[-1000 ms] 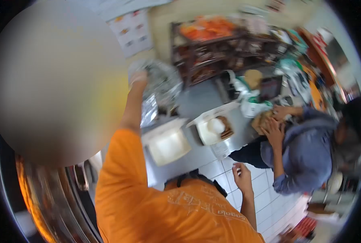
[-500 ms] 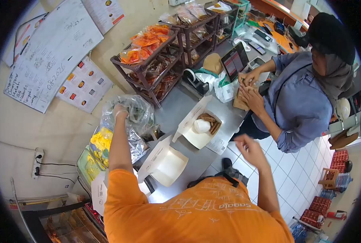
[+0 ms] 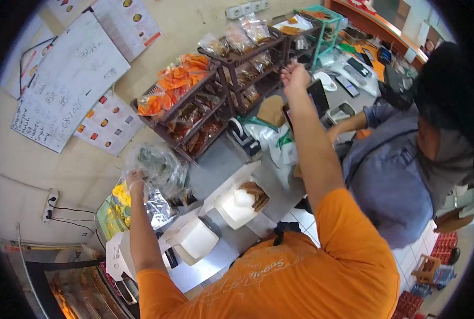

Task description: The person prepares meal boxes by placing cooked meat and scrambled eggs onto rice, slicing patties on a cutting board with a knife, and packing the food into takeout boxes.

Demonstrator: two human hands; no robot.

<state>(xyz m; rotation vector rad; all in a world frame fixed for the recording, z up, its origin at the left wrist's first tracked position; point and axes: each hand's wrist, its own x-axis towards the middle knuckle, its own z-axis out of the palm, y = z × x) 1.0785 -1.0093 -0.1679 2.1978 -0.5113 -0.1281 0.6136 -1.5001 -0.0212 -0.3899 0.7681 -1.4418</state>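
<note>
My left hand (image 3: 136, 179) is low over the counter's left side, between a clear plastic bag (image 3: 165, 165) with something green inside and a container of yellow food (image 3: 121, 196). Its fingers are too small and blurred to read. Crumpled foil (image 3: 160, 207) lies just right of it. My right hand (image 3: 295, 78) is raised and stretched forward in front of the dark racks, fingers loosely bent and apart, with nothing visible in them. Between my arms stands an open white takeaway box (image 3: 234, 215) holding white rice (image 3: 243, 198) and brown food pieces (image 3: 259, 195). Another open white box (image 3: 197, 242) is nearer me.
Dark plastic racks (image 3: 189, 114) with packets line the wall. A tape dispenser (image 3: 243, 137) and a tablet (image 3: 317, 98) stand on the counter. A co-worker (image 3: 391, 175) is close at my right. A heated glass case (image 3: 80, 287) is at lower left.
My right hand has swung from near my body up and forward to the racks. My left hand stays by the bag and the yellow food. The co-worker has leaned nearer the counter.
</note>
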